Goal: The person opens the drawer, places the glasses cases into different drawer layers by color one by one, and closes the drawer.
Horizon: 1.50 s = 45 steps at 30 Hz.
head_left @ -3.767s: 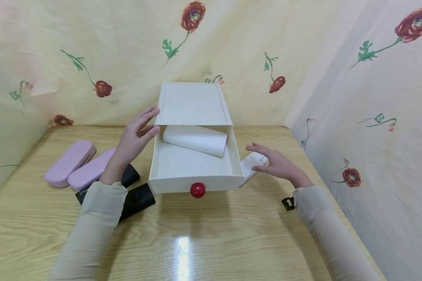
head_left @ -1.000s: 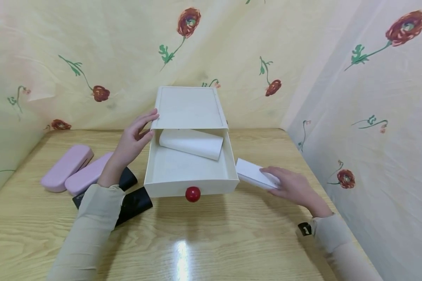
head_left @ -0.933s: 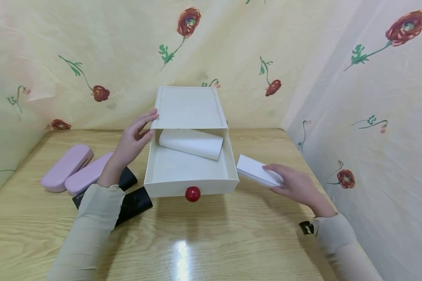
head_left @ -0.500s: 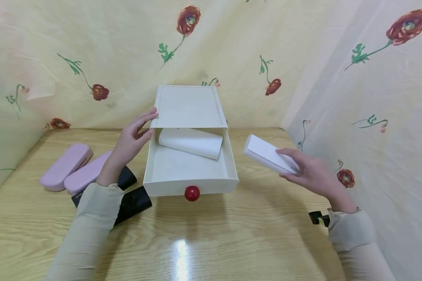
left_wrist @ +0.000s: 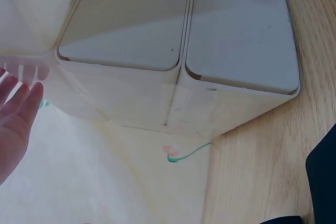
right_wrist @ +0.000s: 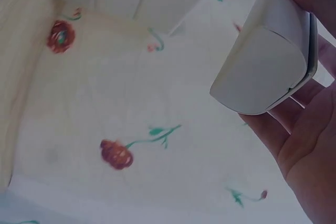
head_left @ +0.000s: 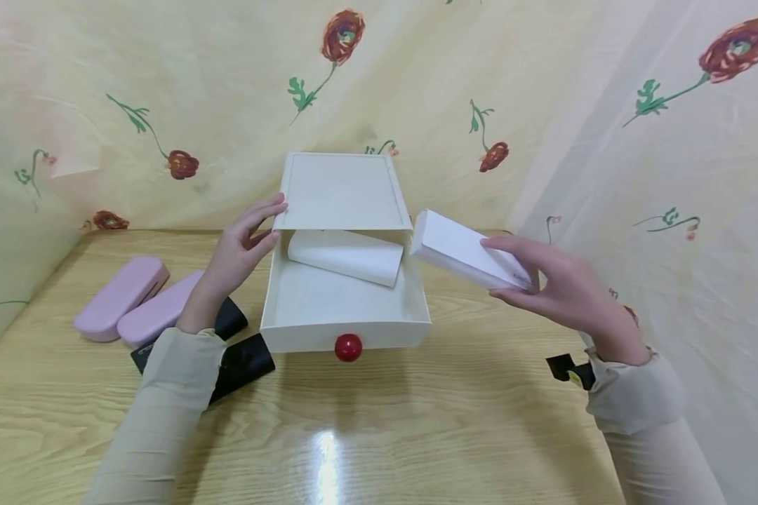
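My right hand [head_left: 562, 287] grips a white glasses case [head_left: 467, 245] between thumb and fingers, raised above the table just right of the pulled-out drawer. The right wrist view shows the end of this glasses case [right_wrist: 262, 69], lid closed, with the thumb on one side and fingers on the other. The white drawer [head_left: 328, 294] has a red knob [head_left: 348, 347] and holds another white glasses case [head_left: 347, 257], lying slantwise towards the back. With extended fingers my left hand [head_left: 234, 252] touches the left side of the white drawer unit [head_left: 344, 189].
Two pink glasses cases [head_left: 121, 298] and two black glasses cases [head_left: 246, 365] lie on the wooden table [head_left: 379, 435] at left, partly behind the left forearm. In the left wrist view, lower drawers [left_wrist: 236, 35] are closed. A flower-patterned cloth [head_left: 227, 84] hangs behind and at right.
My right hand has taken hold of the white glasses case lying right of the drawer, lifted it, and lately brought it back left towards the drawer. The left hand stays at the unit's side.
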Each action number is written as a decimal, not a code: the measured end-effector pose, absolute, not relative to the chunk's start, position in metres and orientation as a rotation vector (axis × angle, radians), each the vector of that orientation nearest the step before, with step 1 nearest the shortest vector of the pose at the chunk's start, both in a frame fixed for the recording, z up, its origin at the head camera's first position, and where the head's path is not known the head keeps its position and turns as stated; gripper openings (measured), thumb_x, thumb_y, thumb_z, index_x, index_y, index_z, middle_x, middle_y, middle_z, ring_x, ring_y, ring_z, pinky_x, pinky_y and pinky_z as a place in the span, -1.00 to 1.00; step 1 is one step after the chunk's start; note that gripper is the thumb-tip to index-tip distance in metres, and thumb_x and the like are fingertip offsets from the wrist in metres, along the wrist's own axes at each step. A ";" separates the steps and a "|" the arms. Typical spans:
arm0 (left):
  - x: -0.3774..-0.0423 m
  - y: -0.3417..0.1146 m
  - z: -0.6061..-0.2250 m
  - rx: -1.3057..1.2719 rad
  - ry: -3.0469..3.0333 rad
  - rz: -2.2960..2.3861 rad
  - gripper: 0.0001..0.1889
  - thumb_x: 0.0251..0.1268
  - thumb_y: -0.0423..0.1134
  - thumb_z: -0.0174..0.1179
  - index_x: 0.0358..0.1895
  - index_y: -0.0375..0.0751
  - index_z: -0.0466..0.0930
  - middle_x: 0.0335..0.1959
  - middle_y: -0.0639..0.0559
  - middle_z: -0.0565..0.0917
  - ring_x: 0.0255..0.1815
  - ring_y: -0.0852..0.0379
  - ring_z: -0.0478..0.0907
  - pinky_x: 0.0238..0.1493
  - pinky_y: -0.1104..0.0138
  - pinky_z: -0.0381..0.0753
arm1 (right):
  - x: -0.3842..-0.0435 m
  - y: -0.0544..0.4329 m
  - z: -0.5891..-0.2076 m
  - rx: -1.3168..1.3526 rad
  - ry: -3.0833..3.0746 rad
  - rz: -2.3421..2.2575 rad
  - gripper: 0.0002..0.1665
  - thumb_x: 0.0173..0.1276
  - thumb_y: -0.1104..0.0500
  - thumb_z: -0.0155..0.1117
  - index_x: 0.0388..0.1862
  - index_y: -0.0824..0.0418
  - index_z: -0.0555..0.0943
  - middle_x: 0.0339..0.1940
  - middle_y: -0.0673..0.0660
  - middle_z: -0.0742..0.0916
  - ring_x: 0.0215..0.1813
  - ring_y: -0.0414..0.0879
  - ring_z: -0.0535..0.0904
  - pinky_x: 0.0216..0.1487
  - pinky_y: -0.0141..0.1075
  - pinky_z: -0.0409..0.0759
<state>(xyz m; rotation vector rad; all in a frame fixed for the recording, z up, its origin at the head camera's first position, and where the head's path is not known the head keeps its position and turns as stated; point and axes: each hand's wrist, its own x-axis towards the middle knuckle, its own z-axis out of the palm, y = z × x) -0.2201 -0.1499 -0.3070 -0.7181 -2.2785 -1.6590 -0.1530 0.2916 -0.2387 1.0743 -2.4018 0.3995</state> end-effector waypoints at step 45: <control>-0.222 -0.151 -0.307 -0.689 -2.266 -1.626 -0.58 0.44 -0.32 0.08 0.33 -0.23 0.43 0.46 -0.04 0.34 0.49 0.04 0.23 0.38 -0.09 0.34 | -0.179 0.150 -0.237 1.467 -2.634 0.194 -0.32 0.11 -0.02 0.50 0.25 -0.06 0.54 0.19 -0.06 0.68 -0.51 -0.25 0.35 -0.50 -0.42 0.34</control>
